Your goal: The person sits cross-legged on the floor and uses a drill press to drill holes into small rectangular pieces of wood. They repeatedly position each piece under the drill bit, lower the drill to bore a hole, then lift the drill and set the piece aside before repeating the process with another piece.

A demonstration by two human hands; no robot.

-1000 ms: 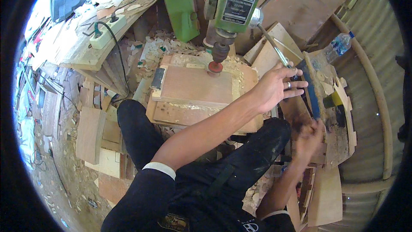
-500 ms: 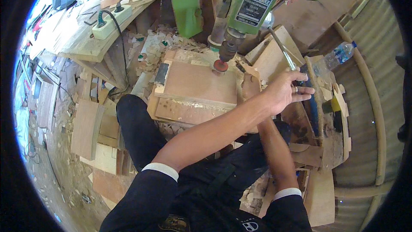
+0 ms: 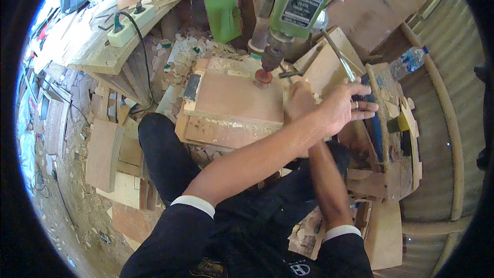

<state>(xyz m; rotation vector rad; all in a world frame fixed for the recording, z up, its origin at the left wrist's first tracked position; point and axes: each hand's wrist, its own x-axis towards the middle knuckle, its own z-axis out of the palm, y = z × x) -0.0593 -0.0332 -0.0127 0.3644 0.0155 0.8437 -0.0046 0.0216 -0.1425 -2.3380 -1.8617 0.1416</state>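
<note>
My left hand [image 3: 342, 108] reaches across to the right, over my right forearm. It grips the lower end of the drill press lever [image 3: 338, 54], its outer fingers stretched past it. My right hand [image 3: 302, 99] is beneath, at the right edge of a flat wooden board [image 3: 234, 98]. Its fingers look curled; what they hold, if anything, is hidden. A red round cutter [image 3: 263, 76] hangs from the chuck [image 3: 271, 57] of the green drill press [image 3: 298, 2], at the board's far right part. A dark block [image 3: 192, 87] sits at the board's left edge.
A wooden bench [image 3: 98, 56] with a power strip [image 3: 131, 25] stands at the left. Stacked boards [image 3: 104, 154] lie beside my left knee. At the right are a plastic bottle [image 3: 409, 63] and a corrugated wall [image 3: 437, 92]. Wood scraps [image 3: 206, 46] litter the area behind the board.
My right hand has shifted slightly, and a light wood piece by its fingers no longer shows there. A dark bar beyond it is now visible. My left hand stays on the lever, almost unmoved.
</note>
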